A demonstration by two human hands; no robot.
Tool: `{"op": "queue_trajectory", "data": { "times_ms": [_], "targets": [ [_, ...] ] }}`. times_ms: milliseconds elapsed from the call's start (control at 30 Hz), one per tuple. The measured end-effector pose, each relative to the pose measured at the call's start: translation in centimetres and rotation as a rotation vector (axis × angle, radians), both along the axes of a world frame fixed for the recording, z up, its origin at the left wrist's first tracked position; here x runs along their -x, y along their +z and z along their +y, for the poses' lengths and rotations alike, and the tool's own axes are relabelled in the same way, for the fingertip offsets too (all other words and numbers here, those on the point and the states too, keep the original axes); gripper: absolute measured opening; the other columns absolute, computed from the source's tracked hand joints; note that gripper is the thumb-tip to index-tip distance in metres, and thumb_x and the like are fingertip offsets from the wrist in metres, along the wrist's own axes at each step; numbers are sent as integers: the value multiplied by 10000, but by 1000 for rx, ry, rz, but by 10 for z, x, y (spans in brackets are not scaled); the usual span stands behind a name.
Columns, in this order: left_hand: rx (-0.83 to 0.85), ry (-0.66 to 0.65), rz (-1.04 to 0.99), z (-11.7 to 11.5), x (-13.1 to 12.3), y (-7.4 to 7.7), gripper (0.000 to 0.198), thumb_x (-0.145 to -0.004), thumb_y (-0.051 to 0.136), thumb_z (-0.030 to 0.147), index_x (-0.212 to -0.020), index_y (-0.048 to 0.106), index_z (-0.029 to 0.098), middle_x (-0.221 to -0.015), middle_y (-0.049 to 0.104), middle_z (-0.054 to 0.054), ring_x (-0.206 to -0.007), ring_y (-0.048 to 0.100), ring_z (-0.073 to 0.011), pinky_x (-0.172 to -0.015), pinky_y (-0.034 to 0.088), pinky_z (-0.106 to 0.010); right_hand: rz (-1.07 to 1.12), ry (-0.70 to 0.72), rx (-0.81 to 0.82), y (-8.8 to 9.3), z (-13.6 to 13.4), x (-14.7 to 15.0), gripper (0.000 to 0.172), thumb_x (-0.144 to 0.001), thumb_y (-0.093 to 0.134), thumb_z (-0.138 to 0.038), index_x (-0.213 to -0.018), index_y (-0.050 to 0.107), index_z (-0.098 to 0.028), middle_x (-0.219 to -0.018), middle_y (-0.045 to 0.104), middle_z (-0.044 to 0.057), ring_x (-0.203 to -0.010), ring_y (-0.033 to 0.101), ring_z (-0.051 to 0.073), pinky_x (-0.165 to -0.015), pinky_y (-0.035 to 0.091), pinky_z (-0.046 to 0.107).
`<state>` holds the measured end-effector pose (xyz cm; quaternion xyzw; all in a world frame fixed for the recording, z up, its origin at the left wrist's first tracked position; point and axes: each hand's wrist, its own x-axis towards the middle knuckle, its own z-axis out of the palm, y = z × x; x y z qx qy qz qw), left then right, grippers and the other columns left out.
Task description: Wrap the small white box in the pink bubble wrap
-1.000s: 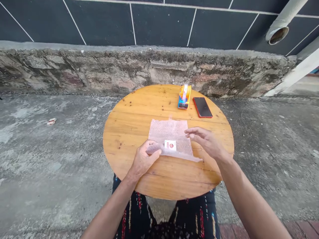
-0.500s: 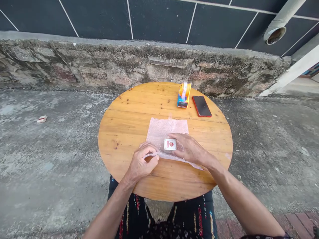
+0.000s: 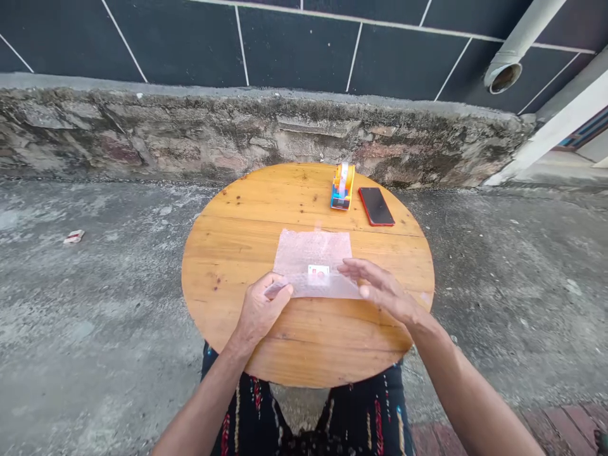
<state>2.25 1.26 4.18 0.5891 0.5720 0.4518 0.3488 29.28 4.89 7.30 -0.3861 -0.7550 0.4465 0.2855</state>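
While my left hand [image 3: 259, 311] pinches the near left corner of the translucent sheet [image 3: 304, 249] between thumb and fingers, my right hand [image 3: 387, 292] is at the sheet's right side, fingers loosely spread and thumb well apart from them. Whether the right thumb touches the film, I cannot tell.

Position: the small white box [image 3: 318, 270] lies on the sheet, near its front edge and between my two hands. Its far part shows bare; its near part shows only through the film.

Done: box set on the sheet, and the near edge brought up partly over it. The sheet looks like bubble wrap, and I take this to be the first fold, at an early stage.

Left, by my judgement: cover the rest of the box, take up the far portion, which lies flat on the round wooden table [image 3: 223, 253], and secure the bundle. No tape that I can make out holds the fold. The tape dispenser [image 3: 342, 189] stands beyond the sheet, beside the phone [image 3: 377, 206], both apart from my hands.
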Motion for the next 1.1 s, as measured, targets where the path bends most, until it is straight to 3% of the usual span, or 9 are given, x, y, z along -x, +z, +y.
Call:
{"op": "queue_trajectory", "data": {
  "times_ms": [100, 233, 433, 533, 600, 667, 767, 867, 1100],
  "targets": [
    [18, 32, 39, 5, -7, 10, 158, -806, 590, 303, -724, 587, 169, -684, 558, 33, -680, 523, -122, -632, 404, -209, -26, -117, -95, -7, -4, -2, 638, -756, 730, -351, -1332, 478, -247, -1104, 663, 64, -1058, 610, 226, -991, 437, 426],
    [23, 78, 64, 19, -16, 15, 176, -793, 599, 337, -773, 631, 165, -718, 614, 26, -715, 565, -140, -643, 421, -216, 83, -340, -108, -16, 7, 12, 373, -814, 627, -307, -1165, 572, -195, -760, 621, -6, -743, 606, 154, -756, 493, 323],
    [40, 105, 95, 28, -7, 4, 215, -812, 579, 334, -923, 653, 165, -837, 685, -22, -783, 633, -181, -699, 486, -271, 214, -446, -52, -25, 22, 22, 324, -775, 631, -321, -1062, 596, -176, -708, 583, -22, -617, 538, 120, -597, 452, 254],
    [-195, 330, 305, 13, -7, 9, 296, -820, 582, 269, -1099, 596, 173, -1061, 657, -80, -1013, 606, -230, -878, 481, -361, 202, -450, -84, -25, 23, 23, 326, -785, 623, -316, -1079, 598, -176, -718, 586, -20, -622, 545, 120, -603, 451, 252],
    [-432, 363, 465, 3, -14, 18, 341, -822, 579, 203, -1162, 564, 176, -1150, 617, -103, -1127, 550, -248, -1001, 418, -422, 178, -440, -109, -24, 24, 24, 315, -788, 619, -306, -1075, 600, -176, -713, 589, -19, -639, 558, 126, -633, 461, 260],
    [-580, 174, 565, 0, -24, 28, 293, -826, 552, 133, -1109, 588, 201, -1146, 619, -81, -1141, 539, -233, -1032, 400, -420, 154, -440, -123, -22, 26, 25, 307, -788, 616, -300, -1070, 601, -177, -708, 593, -19, -646, 566, 130, -655, 466, 269],
    [-531, -118, 680, 14, -38, 41, 379, -816, 543, 122, -1187, 560, 195, -1217, 607, -85, -1247, 468, -255, -1083, 355, -442, 132, -446, -125, -21, 28, 26, 309, -791, 612, -301, -1073, 598, -177, -716, 603, -15, -641, 567, 132, -663, 465, 276],
    [-353, -248, 719, 43, -41, 50, 564, -748, 608, 209, -1293, 485, 136, -1275, 580, -136, -1251, 462, -307, -1065, 374, -482, 145, -444, -99, -25, 30, 27, 320, -794, 613, -309, -1086, 592, -178, -721, 609, -13, -631, 564, 130, -657, 463, 275],
    [-176, -461, 693, 74, -40, 44, 271, -700, 591, 188, -958, 675, 186, -977, 703, -52, -986, 601, -248, -926, 460, -413, 163, -459, -36, -34, 25, 26, 318, -781, 618, -319, -1063, 609, -172, -711, 592, -14, -583, 526, 118, -556, 427, 241]
  ]
}}
